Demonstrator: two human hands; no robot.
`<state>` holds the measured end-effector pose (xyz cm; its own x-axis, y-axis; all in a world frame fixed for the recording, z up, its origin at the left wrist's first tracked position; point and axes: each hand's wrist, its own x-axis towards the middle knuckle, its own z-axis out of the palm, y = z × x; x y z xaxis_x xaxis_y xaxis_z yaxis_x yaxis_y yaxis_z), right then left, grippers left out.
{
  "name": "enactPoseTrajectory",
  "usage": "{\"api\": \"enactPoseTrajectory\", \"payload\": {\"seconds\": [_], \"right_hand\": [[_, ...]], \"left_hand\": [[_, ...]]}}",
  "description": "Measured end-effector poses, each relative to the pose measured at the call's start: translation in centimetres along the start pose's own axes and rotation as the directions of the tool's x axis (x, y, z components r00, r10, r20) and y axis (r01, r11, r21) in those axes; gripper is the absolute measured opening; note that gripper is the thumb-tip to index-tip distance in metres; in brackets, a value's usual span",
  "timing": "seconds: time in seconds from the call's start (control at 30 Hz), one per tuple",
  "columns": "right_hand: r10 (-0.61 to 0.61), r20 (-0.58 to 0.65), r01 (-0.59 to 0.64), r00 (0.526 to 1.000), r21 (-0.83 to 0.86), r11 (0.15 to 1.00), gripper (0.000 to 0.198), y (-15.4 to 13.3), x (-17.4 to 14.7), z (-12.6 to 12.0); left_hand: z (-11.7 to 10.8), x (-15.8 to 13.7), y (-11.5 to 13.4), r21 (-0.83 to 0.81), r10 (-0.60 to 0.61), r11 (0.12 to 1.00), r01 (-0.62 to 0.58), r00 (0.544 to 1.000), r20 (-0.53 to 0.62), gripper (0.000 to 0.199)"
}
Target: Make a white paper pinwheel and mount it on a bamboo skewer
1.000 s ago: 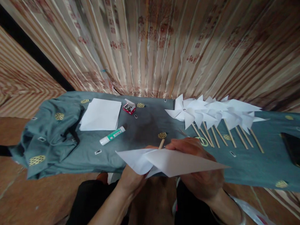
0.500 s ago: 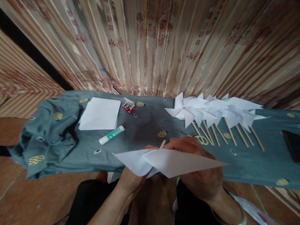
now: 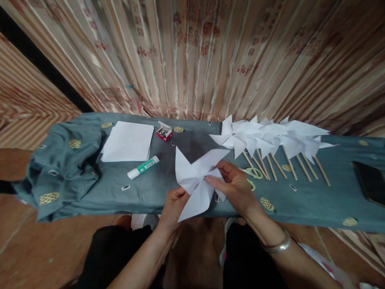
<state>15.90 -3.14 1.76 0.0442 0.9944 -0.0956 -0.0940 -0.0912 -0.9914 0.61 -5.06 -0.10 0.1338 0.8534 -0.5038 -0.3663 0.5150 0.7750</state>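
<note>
A white paper pinwheel [image 3: 196, 171] faces me above the front of the cloth-covered table, a small metal pin at its centre. My left hand [image 3: 174, 206] is closed at its lower left, with the fingers partly behind the paper; whether it grips the stick there is hidden. My right hand [image 3: 234, 185] pinches the right side, its thumb by the pin and its fingers behind a blade. Several finished pinwheels [image 3: 268, 137] with wooden sticks lie overlapped at the back right. Scissors with pale green handles [image 3: 254, 172] lie just beyond my right hand.
A stack of white paper [image 3: 128, 141] lies at left, with a glue stick [image 3: 143, 167] in front. A small red box of pins [image 3: 164, 132] stands open nearby. At far right is a black phone [image 3: 373, 184]. Bunched cloth [image 3: 67, 170] covers the left end; a curtain [image 3: 189, 56] hangs behind.
The pinwheel has turned from edge-on to facing me. My right hand has shifted from over its top edge to its right side, thumb near the pin.
</note>
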Motion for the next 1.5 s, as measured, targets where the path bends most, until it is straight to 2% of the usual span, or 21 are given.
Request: {"api": "enactPoseTrajectory", "payload": {"seconds": [0.3,0.6,0.87,1.03,1.2,1.4,1.5], "right_hand": [[0.069,0.055,-0.073,0.996,0.088,0.993,0.036,0.9,-0.1,0.1],[0.222,0.096,-0.238,0.97,0.226,0.945,0.039,1.1,0.0,0.4],[0.264,0.154,-0.298,0.952,0.276,0.914,0.037,1.4,-0.3,0.5],[0.275,0.178,-0.315,0.945,0.261,0.913,0.038,1.8,-0.3,0.5],[0.282,0.203,-0.325,0.938,0.218,0.92,0.036,1.9,-0.3,0.7],[0.307,0.211,-0.329,0.928,0.079,0.941,0.037,3.0,-0.1,0.5],[0.305,0.182,-0.297,0.935,-0.072,0.952,0.038,3.7,0.3,0.3]], "left_hand": [[-0.5,0.0,-1.1,-0.062,0.036,0.997,-0.036,0.999,-0.004,0.038],[0.2,-0.4,-1.2,-0.14,0.054,0.989,-0.053,0.999,0.002,0.033],[0.6,-1.1,-1.4,-0.178,0.046,0.983,-0.045,0.999,-0.001,0.033],[0.9,-1.4,-2.2,-0.253,0.001,0.967,-0.021,0.997,-0.082,0.036],[0.1,-2.2,-3.9,-0.286,-0.058,0.958,0.001,0.979,-0.194,0.032],[-0.8,-2.9,-5.4,-0.299,-0.109,0.953,0.048,0.976,-0.189,0.027],[-0.9,-2.6,-5.7,-0.317,-0.137,0.946,0.072,0.973,-0.188,0.021]]}}
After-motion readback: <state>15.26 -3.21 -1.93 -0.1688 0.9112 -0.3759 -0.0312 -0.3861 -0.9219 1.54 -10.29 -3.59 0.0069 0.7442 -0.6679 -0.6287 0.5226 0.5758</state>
